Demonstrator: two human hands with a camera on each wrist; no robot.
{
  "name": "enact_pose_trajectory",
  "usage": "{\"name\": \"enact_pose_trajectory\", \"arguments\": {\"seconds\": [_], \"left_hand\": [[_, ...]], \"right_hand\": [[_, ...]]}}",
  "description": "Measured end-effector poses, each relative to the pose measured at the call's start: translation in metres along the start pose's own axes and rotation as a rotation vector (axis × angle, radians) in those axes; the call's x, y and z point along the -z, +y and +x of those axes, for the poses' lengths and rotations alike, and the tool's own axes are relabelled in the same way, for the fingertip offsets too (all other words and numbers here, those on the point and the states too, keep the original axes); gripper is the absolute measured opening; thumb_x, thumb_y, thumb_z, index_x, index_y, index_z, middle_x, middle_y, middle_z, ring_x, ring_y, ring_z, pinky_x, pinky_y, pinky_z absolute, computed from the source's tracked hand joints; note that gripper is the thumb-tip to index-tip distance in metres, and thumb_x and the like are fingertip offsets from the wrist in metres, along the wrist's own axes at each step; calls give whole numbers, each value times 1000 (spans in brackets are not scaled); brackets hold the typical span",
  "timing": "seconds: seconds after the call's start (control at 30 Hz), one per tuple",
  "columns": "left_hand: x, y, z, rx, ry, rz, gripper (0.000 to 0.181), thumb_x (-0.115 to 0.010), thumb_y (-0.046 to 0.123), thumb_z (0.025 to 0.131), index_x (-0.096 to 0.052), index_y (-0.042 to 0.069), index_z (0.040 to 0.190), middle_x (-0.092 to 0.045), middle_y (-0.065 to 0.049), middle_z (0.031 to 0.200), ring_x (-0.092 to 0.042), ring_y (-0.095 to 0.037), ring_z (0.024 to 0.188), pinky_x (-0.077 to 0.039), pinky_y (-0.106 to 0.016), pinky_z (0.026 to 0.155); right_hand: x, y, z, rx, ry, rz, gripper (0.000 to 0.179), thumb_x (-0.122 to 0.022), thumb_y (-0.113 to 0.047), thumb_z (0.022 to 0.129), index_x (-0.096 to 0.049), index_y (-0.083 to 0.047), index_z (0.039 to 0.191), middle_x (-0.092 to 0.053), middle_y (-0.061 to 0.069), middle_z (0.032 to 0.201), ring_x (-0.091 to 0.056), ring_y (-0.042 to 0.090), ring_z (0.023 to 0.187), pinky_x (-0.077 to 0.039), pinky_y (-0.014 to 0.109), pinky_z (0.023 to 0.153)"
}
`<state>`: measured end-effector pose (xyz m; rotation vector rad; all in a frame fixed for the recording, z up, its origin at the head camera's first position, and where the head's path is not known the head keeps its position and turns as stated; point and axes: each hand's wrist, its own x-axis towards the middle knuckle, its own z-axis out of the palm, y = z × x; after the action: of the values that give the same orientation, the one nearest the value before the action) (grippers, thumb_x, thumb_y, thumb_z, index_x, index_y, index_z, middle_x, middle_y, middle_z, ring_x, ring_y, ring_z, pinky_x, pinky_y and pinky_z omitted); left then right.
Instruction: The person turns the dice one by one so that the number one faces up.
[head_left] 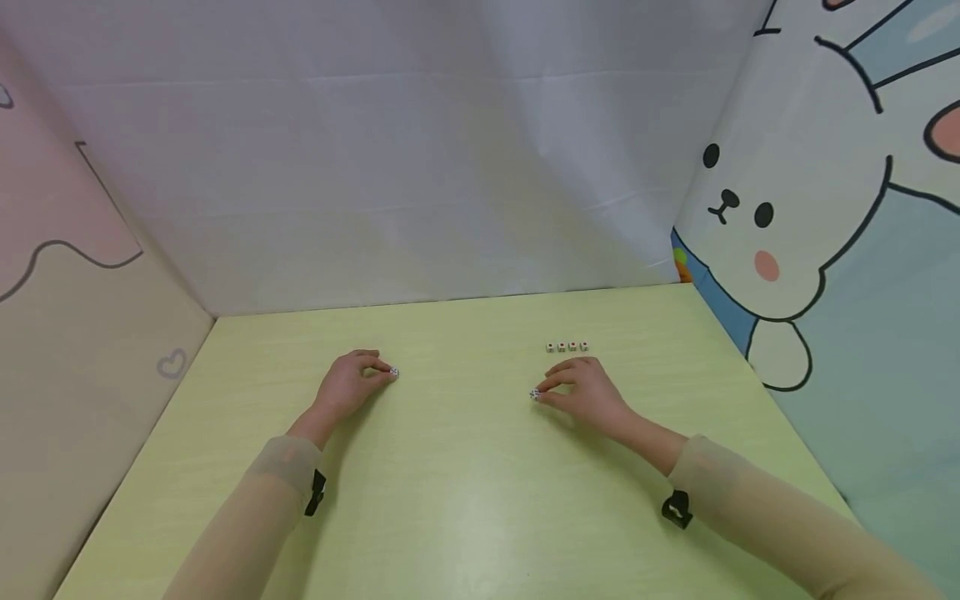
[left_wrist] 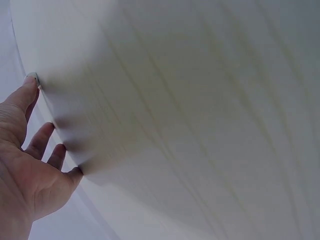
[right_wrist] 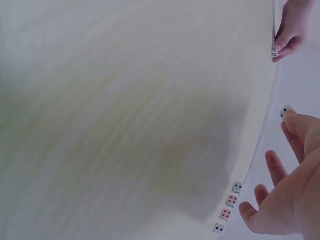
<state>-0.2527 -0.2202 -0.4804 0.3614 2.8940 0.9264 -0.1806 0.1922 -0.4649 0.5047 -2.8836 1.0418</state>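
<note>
Between thumb and index finger, my left hand [head_left: 351, 385] pinches a small white die [head_left: 394, 372] at the left of the table. In the left wrist view this die [left_wrist: 33, 77] shows at the fingertips, and the other fingers reach toward the tabletop. My right hand [head_left: 588, 396] pinches a second white die [head_left: 535, 393] between thumb and index finger, its remaining fingers loosely bent. Dark pips mark that die [right_wrist: 285, 113] in the right wrist view. Just beyond the right hand, several white dice [head_left: 561, 347] stand in a straight, evenly spaced row; some show red pips [right_wrist: 231, 201].
Both hands work over a pale yellow-green table [head_left: 465, 475]. A white cloth wall [head_left: 420, 183] rises behind its far edge. Printed panels flank it, with a rabbit drawing [head_left: 810, 225] on the right. Small black devices [head_left: 677, 508] hang at both sleeve cuffs.
</note>
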Motion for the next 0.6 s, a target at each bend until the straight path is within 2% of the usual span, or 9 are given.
{"name": "enact_pose_trajectory", "arguments": {"seconds": [0.13,0.27,0.43,0.6], "left_hand": [[1,1,1,6,-4,-4,27,-72,28,98,-76,6,112,-52,-23,148,-38,-47,142,-29,-60,117],[2,1,1,7,-8,-8,28,-72,28,98,-76,5,113,-51,-23,149,-38,-47,142,-29,-60,117],[2,2,0,2,-8,-1,27,-72,28,98,-76,5,112,-51,-24,149,-38,-49,141,-31,-61,116],[4,4,1,-5,1,-4,25,-72,27,98,-77,6,111,-51,-24,148,-39,-48,141,-31,-61,116]], "right_hand": [[0,0,-1,-46,-8,130,14,-81,-25,90,-84,-16,100,-72,7,116,-57,33,119,-34,56,109],[-3,0,-3,-121,-15,221,15,-80,-25,90,-83,-15,102,-70,11,123,-56,33,123,-30,58,113],[-11,2,-7,-205,-11,257,19,-79,-27,91,-83,-14,105,-65,14,134,-43,37,135,-20,59,116],[-18,3,-10,-238,22,263,17,-80,-26,90,-83,-15,102,-61,14,138,-31,40,140,-19,59,115]]}}
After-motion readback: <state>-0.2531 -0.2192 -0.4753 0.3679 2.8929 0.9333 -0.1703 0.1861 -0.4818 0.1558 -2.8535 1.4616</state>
